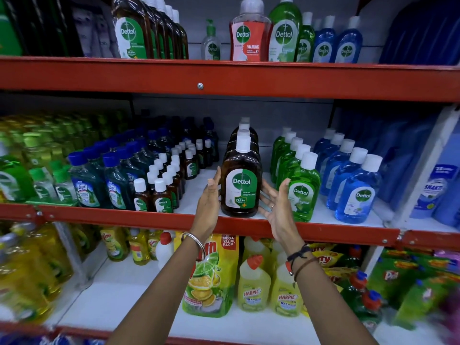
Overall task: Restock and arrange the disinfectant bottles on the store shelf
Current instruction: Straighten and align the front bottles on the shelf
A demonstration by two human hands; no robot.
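Head view looks at a red-edged store shelf (249, 226) with white boards. At the front of the middle board stands a brown bottle (241, 188), upright, white cap, green and white label facing out, first in a row of like bottles running back. The left hand (208, 197) is open, fingers straight and together, its palm turned to the bottle's left side and touching or very nearly touching it. The right hand (273, 202) is open too, fingers spread, palm toward the bottle's right side, fingertips close to the lower part; whether they touch I cannot tell. Neither hand closes round anything. Left of the bottle, past a bare patch of board, stand small brown bottles (163, 195) in rows. Just right of the right hand is a row of green bottles (302, 192), then blue bottles (358, 192). A bangle (195, 241) sits on the left wrist, cords on the right.
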